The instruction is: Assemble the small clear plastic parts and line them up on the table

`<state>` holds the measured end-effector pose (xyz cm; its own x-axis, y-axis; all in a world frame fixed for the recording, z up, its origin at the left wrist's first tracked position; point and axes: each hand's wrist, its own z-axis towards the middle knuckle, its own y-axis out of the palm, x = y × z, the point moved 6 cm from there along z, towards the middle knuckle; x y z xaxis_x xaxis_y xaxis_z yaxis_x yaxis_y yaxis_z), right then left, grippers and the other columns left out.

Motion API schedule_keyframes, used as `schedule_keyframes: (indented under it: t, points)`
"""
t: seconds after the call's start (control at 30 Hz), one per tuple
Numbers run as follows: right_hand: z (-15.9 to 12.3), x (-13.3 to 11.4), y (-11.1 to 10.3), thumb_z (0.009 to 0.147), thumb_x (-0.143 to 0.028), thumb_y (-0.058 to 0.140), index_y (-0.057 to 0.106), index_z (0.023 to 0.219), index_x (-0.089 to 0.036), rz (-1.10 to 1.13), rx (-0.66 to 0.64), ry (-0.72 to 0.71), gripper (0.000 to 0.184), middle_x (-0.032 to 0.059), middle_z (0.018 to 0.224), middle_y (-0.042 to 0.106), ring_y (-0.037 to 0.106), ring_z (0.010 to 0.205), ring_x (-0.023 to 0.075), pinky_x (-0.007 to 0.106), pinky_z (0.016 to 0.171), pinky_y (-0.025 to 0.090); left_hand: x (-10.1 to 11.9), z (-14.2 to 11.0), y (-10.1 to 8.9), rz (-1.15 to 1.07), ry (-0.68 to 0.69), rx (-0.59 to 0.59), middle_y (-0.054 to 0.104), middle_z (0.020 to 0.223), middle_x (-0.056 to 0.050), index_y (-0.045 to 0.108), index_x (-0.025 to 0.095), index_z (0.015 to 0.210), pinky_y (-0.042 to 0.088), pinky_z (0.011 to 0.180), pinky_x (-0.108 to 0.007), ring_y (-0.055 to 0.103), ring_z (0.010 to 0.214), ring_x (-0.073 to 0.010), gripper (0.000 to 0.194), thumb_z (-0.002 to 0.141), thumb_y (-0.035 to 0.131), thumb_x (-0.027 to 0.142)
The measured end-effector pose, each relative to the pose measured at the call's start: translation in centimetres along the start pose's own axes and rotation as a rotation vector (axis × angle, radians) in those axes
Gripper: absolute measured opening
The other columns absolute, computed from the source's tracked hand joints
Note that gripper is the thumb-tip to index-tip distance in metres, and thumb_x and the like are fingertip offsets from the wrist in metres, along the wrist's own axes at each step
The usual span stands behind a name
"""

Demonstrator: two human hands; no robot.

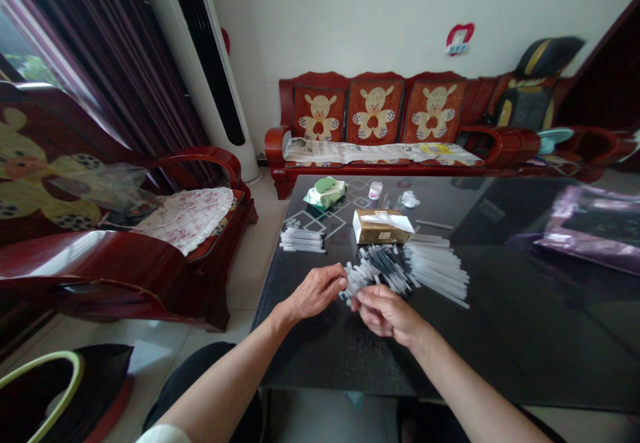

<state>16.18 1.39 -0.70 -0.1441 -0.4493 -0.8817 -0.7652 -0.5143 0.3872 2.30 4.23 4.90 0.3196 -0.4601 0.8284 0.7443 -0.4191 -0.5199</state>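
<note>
My left hand [320, 291] is closed in a pinch at the near left side of a heap of small clear pieces [363, 273] that look like pen caps. Just right of it and a little nearer, my right hand [387, 313] has its fingers curled and thumb pressed to the forefinger. What either hand holds is too small or hidden to make out. Black thin sticks [389, 266], like pen refills, lie behind the right hand. Beside them fan out translucent white tubes [437, 266], like pen barrels. A row of whitish pens [303, 240] lies beyond my left hand.
The dark glossy table [500, 349] also bears a tissue box [383, 227], a green wipes pack [326, 193], a small white jar [375, 190], a crumpled tissue [410, 199] and a purple plastic package [595, 226]. A wooden sofa [285, 137] stands behind; an armchair [200, 283] is left.
</note>
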Motion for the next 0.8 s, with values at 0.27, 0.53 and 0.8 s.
schedule_keyframes:
  t: [0.27,0.53,0.8]
  points:
    - [0.2,-1.4,-0.2,0.089,-0.045,0.05,0.062,0.078,-0.013,-0.407,0.196,-0.157,0.036,-0.0058,0.045,0.041,0.026,0.036,0.0051,0.021,0.036,0.017,-0.5,0.2,-0.3,0.112,-0.106,0.082,0.048,0.06,0.003,0.048,0.017,0.066,0.033,0.058,-0.021,0.044,0.057,-0.0101,0.041,0.097,0.032,0.04]
    - [-0.9,-3.2,0.8,0.095,-0.031,0.041,0.054,0.068,-0.02,-1.259,0.457,-0.468,0.032,0.0013,0.059,0.053,0.045,0.055,0.0126,0.027,0.057,0.028,-2.3,0.5,0.1,0.192,-0.237,0.14,0.047,0.053,0.003,0.045,0.018,0.057,0.03,0.057,-0.023,0.043,0.053,-0.0105,0.042,0.094,0.033,0.034]
    - [-0.5,-2.6,0.1,0.094,-0.036,0.041,0.053,0.066,-0.02,-1.016,0.373,-0.381,0.035,-0.0005,0.054,0.049,0.044,0.051,0.0119,0.026,0.053,0.029,-2.3,0.3,0.4,0.076,-0.202,0.06,0.052,0.058,0.001,0.054,0.015,0.067,0.036,0.054,-0.021,0.047,0.052,-0.009,0.05,0.096,0.028,0.046]
